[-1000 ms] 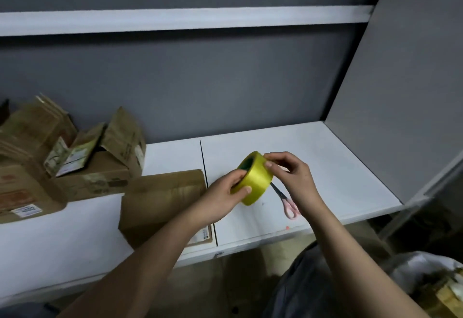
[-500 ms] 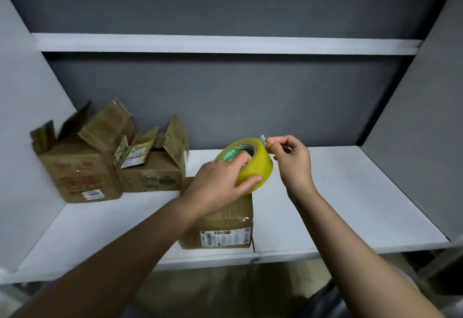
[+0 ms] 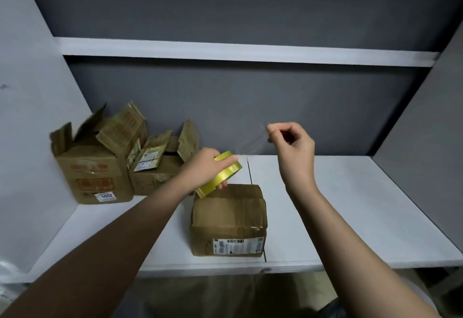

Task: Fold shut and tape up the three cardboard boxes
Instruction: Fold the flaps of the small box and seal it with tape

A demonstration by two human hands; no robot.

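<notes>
Three cardboard boxes on the white shelf (image 3: 350, 207). One closed box (image 3: 229, 220) sits near the front edge, centre frame, top flaps folded flat, one barcode label on its front face. Two open boxes stand at about 10 o'clock from it, against the left wall: the taller open box (image 3: 95, 167), flaps up, white sticker reading 4002 low on its front, and touching its right side the shorter open box (image 3: 156, 172), flaps also raised, one printed label on a flap. One roll of yellow tape (image 3: 219, 175), tilted, held just above the back left corner of the closed box. Left hand (image 3: 206, 168) has its grip wrapped round the roll, fingers over the top, thumb under. Right hand (image 3: 292, 147) is raised at about 1 o'clock from the closed box, well above the shelf; grip is a thumb-and-forefinger pinch on the free end of a clear tape strip (image 3: 250, 146), other fingers curled. The strip runs faintly from the pinch down-left to the roll, blurred. One upper shelf board (image 3: 250, 52) crosses above.
</notes>
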